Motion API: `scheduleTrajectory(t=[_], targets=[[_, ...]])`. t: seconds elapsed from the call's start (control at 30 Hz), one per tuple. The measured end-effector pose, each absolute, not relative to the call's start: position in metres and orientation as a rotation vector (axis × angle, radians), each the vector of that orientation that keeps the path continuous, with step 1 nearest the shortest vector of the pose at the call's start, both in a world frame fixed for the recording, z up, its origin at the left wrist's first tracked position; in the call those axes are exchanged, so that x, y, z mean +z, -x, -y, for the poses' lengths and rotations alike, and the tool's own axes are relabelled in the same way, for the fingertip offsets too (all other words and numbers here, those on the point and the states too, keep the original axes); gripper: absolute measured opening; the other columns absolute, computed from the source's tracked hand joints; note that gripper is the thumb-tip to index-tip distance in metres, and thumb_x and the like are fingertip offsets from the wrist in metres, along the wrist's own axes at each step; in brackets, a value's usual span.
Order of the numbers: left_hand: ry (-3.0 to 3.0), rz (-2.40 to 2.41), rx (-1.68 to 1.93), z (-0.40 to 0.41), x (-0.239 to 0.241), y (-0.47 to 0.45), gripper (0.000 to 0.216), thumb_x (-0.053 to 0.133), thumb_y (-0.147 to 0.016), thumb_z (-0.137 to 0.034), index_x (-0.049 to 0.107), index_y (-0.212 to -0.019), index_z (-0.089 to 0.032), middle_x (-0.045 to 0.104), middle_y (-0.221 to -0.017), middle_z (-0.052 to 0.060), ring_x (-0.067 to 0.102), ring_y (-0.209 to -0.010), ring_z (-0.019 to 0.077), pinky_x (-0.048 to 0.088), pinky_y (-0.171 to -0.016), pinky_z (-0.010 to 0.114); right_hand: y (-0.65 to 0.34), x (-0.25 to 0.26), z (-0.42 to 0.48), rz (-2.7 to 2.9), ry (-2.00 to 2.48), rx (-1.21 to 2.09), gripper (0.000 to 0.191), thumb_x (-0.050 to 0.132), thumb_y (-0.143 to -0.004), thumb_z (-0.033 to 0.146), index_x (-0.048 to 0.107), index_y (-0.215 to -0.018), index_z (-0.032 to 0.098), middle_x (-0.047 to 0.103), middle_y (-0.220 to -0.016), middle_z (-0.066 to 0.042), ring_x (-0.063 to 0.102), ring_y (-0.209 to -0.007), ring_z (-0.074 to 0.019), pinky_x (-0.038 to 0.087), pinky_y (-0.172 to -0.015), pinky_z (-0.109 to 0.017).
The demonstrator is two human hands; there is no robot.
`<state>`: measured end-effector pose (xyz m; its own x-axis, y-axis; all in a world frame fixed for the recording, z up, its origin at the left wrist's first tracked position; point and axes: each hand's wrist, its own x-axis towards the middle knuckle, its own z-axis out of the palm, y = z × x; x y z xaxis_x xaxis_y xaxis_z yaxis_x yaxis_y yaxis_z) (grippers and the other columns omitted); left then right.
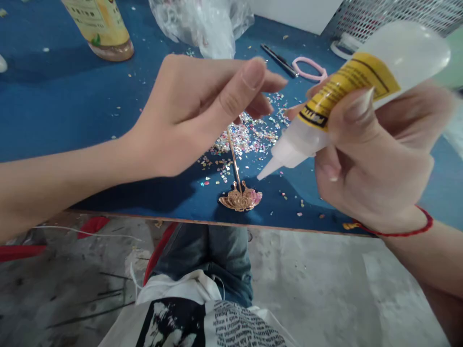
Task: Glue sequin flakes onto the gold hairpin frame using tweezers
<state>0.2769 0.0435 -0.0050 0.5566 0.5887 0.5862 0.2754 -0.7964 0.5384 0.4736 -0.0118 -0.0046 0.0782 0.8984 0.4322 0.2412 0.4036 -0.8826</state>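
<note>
L hand (202, 113) is up over the blue tabletop (72, 106), thumb & fingers pressed together in a pinch. A thin gold wire (233, 154) runs up behind those fingers, so its top end is hidden, but it looks held there. Its lower end joins a rose-gold ornament (239, 200), fan-shaped w/ some pink on it, sitting on the tabletop near the front edge.

R hand (376, 154) grips a squeeze glue bottle (347, 96) w/ yellow label, fingers wrapped around it, tilted nozzle-down. The white nozzle (269, 169) points at the ornament, tip close to the wire but not touching. Red string bracelet (401, 231) on R wrist.

Glitter flakes (242, 137) are piled behind the wire & scattered across the tabletop. Further back: a bottle w/ yellow label (97, 24), clear plastic bag (202, 24), black pen-like tool (278, 60), pink loop (309, 70), metal mesh (398, 14). Below the edge: person's jeans (217, 255), concrete floor (318, 274).
</note>
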Motion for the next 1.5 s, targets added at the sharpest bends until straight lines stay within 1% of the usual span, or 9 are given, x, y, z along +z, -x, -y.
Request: scheduleTrajectory(t=[0.17, 0.3, 0.5, 0.77, 0.9, 1.07, 1.2, 1.3, 1.5], targets=[[-2.777, -0.558, 0.888, -0.080, -0.011, -0.269, 0.026, 0.054, -0.098, -0.031, 0.071, -0.099, -0.011, 0.074, -0.090, 0.003, 0.066, -0.083, 0.0115, 0.044, -0.072, 0.021, -0.472, 0.004, 0.002, 1.316, 0.922, 1.120, 0.023, 0.082, -0.075, 0.041, 0.072, -0.072, 0.021, 0.061, -0.061, 0.004, 0.038, -0.034, -0.0043, 0.025, -0.031, -0.027], [-2.851, -0.373, 0.599, -0.091, -0.006, -0.264, 0.036, 0.055, -0.097, -0.042, 0.069, -0.086, -0.012, 0.068, -0.086, 0.003, 0.055, -0.085, 0.0098, 0.041, -0.077, 0.024, -0.472, 0.006, -0.008, 1.260, 0.898, 1.284, 0.033, 0.082, -0.074, 0.043, 0.065, -0.062, 0.018, 0.052, -0.052, 0.006, 0.034, -0.033, -0.0037, 0.029, -0.034, -0.026], [-2.773, -0.207, 0.313, -0.091, -0.005, -0.261, 0.040, 0.048, -0.096, -0.054, 0.070, -0.092, -0.021, 0.065, -0.092, 0.002, 0.048, -0.098, 0.0150, 0.044, -0.087, 0.032, -0.482, 0.002, -0.027, 1.197, 0.884, 1.322, 0.037, 0.075, -0.081, 0.044, 0.059, -0.059, 0.019, 0.052, -0.053, 0.005, 0.034, -0.041, -0.0054, 0.033, -0.041, -0.025], [-2.765, -0.172, 0.273, -0.084, -0.007, -0.267, 0.020, 0.053, -0.099, -0.028, 0.064, -0.084, -0.022, 0.063, -0.088, 0.000, 0.049, -0.099, 0.0161, 0.043, -0.089, 0.029, -0.501, -0.009, -0.056, 1.137, 0.943, 1.288, 0.027, 0.069, -0.087, 0.041, 0.059, -0.069, 0.023, 0.055, -0.072, 0.000, 0.040, -0.052, -0.0093, 0.040, -0.050, -0.028], [-2.768, -0.144, 0.320, -0.087, -0.013, -0.267, 0.007, 0.060, -0.095, -0.021, 0.067, -0.096, -0.024, 0.066, -0.098, 0.001, 0.051, -0.104, 0.0167, 0.043, -0.091, 0.026, -0.515, -0.011, -0.068, 1.098, 0.911, 1.245, 0.007, 0.071, -0.082, 0.033, 0.066, -0.084, 0.028, 0.058, -0.079, 0.001, 0.048, -0.060, -0.0116, 0.037, -0.048, -0.027], [-2.789, -0.108, 0.366, -0.083, -0.011, -0.269, 0.015, 0.058, -0.095, -0.018, 0.071, -0.099, -0.025, 0.066, -0.098, 0.002, 0.051, -0.103, 0.0161, 0.044, -0.090, 0.024, -0.530, -0.012, -0.084, 1.108, 0.895, 1.173, 0.008, 0.068, -0.082, 0.031, 0.069, -0.090, 0.029, 0.059, -0.077, 0.001, 0.050, -0.062, -0.0111, 0.039, -0.050, -0.026], [-2.857, -0.101, 0.418, -0.076, -0.008, -0.271, 0.028, 0.046, -0.097, -0.008, 0.069, -0.106, -0.019, 0.066, -0.102, 0.006, 0.051, -0.103, 0.0161, 0.045, -0.089, 0.024, -0.540, -0.017, -0.098, 0.992, 0.946, 1.189, 0.007, 0.062, -0.084, 0.026, 0.069, -0.087, 0.024, 0.061, -0.079, 0.000, 0.052, -0.063, -0.0090, 0.043, -0.051, -0.022], [-2.961, -0.086, 0.441, -0.072, -0.008, -0.271, 0.041, 0.038, -0.096, -0.002, 0.068, -0.113, -0.023, 0.063, -0.110, 0.007, 0.049, -0.109, 0.0169, 0.043, -0.094, 0.026, -0.546, -0.021, -0.105, 0.960, 0.942, 1.193, 0.009, 0.064, -0.083, 0.028, 0.068, -0.088, 0.022, 0.061, -0.080, 0.000, 0.054, -0.065, -0.0084, 0.044, -0.052, -0.021], [-3.155, 0.091, 0.389, -0.070, -0.006, -0.268, 0.037, 0.037, -0.102, -0.014, 0.069, -0.118, -0.025, 0.066, -0.117, 0.007, 0.048, -0.118, 0.0207, 0.038, -0.104, 0.033, -0.552, -0.022, -0.110, 0.960, 0.944, 1.207, 0.014, 0.067, -0.079, 0.031, 0.067, -0.090, 0.021, 0.064, -0.085, -0.001, 0.056, -0.067, -0.0075, 0.047, -0.055, -0.021]])
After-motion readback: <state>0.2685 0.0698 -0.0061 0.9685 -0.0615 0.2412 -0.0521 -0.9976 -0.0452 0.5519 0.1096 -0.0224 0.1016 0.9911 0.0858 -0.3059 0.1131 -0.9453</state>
